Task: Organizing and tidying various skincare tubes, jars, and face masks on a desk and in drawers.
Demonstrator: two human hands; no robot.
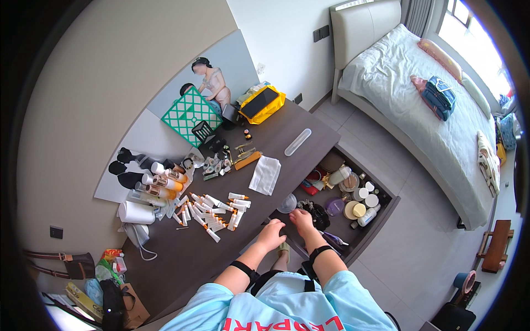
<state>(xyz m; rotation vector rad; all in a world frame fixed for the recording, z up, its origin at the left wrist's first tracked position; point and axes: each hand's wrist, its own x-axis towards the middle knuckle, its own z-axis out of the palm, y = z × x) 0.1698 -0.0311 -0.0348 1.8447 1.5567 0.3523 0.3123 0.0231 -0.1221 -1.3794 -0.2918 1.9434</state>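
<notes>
My left hand is at the desk's near edge with its fingers curled in. Whatever may be inside it is hidden. Beside it, my right hand reaches over the near left corner of an open drawer, fingers bent together; I cannot make out what they hold. Just beyond my fingertips is a clear round dish. Black hair ties lie in the drawer right of my right hand. Farther in are a purple round jar, white-lidded jars and a pale bottle.
On the dark desk lie many small white tubes with orange tips, a folded white cloth and a clear oblong case. Pump bottles stand by the wall. A yellow tissue pack sits at the back. A bed stands beyond.
</notes>
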